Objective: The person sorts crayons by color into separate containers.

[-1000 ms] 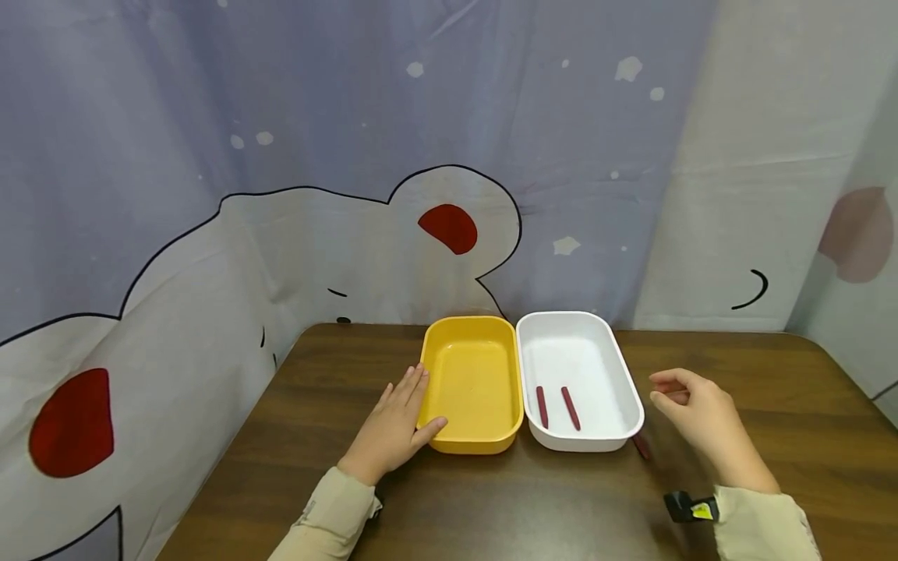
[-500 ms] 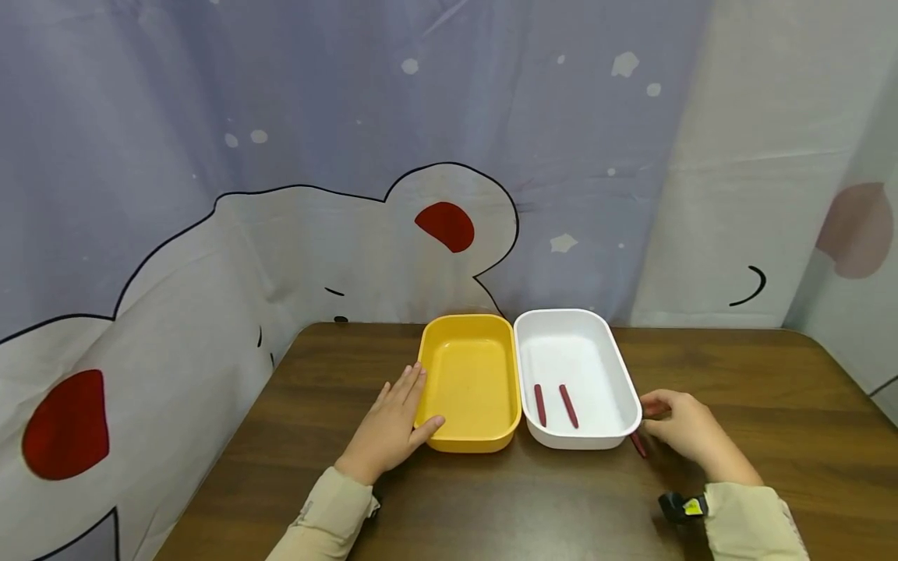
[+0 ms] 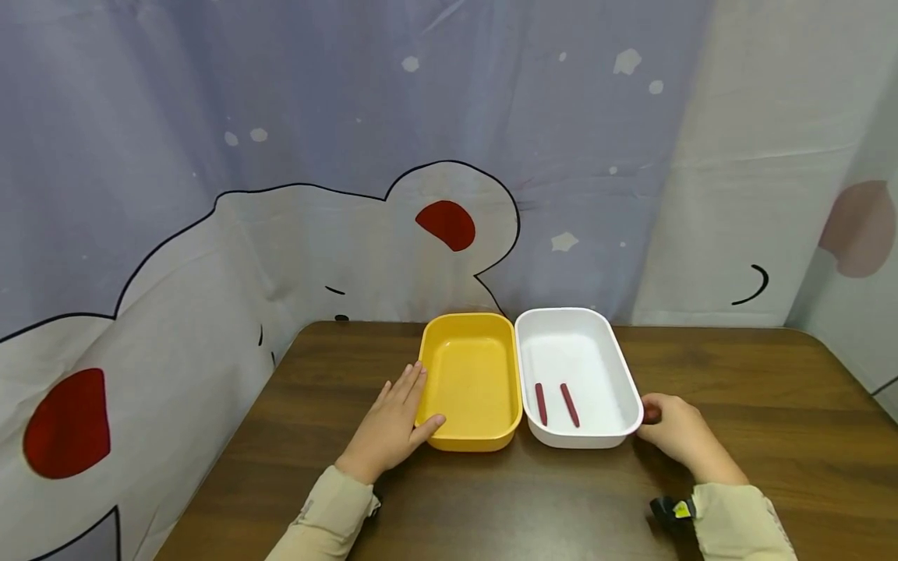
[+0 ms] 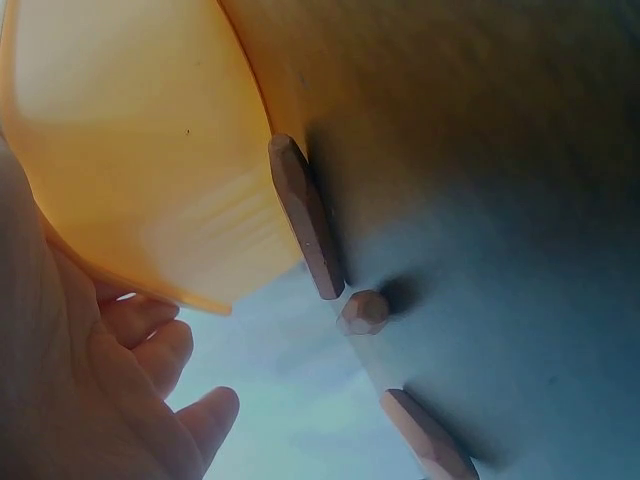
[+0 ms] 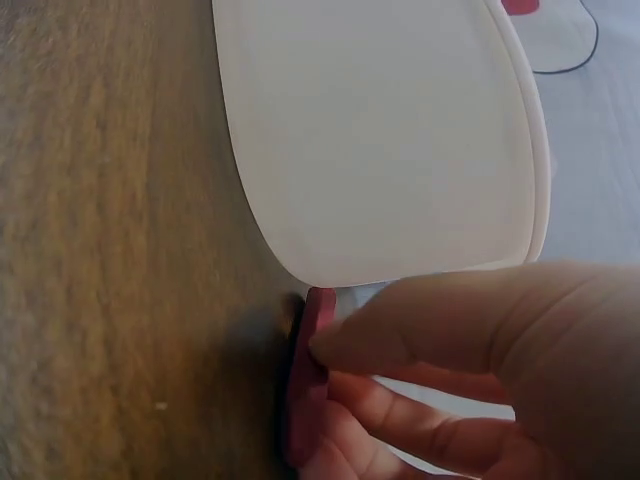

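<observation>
In the head view my left hand [image 3: 390, 427] rests with extended fingers against the left side of the yellow tray [image 3: 470, 446]. The white tray [image 3: 577, 441] stands directly to its right, with two dark red crayons [image 3: 541, 403] lying inside. Beside the white tray's right front corner is my right hand [image 3: 679, 436]. The right wrist view shows its thumb and fingers pinching another dark red crayon [image 5: 308, 400] low over the wooden table; whether it touches the table I cannot tell. That crayon is hidden in the head view.
Three more crayons show near the yellow tray in the left wrist view, one close to its wall [image 4: 305, 215], another end-on, the last farther off. A printed curtain [image 3: 561, 156] hangs behind the brown wooden table [image 3: 519, 506].
My right hand has moved left and down to the white tray's corner and taken hold of the crayon lying there. The left hand has stayed on the yellow tray.
</observation>
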Demonstrator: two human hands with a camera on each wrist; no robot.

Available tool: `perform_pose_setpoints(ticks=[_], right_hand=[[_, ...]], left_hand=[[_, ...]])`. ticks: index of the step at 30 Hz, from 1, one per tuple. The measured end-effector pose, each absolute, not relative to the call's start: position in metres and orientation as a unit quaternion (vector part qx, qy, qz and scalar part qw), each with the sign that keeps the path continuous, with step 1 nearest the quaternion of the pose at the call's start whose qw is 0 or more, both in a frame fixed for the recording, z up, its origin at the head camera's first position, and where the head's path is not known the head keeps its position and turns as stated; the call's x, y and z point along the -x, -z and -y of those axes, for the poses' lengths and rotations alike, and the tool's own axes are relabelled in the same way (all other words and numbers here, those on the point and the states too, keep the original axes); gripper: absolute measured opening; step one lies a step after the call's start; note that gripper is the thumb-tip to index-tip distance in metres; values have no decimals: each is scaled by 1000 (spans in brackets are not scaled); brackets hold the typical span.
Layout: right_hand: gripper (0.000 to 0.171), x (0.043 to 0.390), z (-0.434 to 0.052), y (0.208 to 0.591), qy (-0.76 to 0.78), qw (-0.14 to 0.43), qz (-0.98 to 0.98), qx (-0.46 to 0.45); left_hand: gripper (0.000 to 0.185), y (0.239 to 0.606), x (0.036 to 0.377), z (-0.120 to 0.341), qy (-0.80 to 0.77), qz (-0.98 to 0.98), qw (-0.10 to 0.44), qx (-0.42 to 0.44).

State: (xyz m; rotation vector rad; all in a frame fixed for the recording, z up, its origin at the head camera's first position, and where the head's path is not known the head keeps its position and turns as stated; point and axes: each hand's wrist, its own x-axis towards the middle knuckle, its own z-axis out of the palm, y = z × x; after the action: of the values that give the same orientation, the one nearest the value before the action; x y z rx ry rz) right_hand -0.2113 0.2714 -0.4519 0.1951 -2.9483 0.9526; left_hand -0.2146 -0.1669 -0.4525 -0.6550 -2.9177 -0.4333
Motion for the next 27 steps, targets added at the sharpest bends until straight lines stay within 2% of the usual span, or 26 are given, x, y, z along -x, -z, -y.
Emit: perform_pose_setpoints(ticks=[12,27], right_hand=[[11,210,-266,451,-282,35,958,-39],[15,205,-279,440,-330,10,944,-5]], left_hand=[[84,451,216,166,150,963,57,217],[83,451,215,166,149,963,54,217]])
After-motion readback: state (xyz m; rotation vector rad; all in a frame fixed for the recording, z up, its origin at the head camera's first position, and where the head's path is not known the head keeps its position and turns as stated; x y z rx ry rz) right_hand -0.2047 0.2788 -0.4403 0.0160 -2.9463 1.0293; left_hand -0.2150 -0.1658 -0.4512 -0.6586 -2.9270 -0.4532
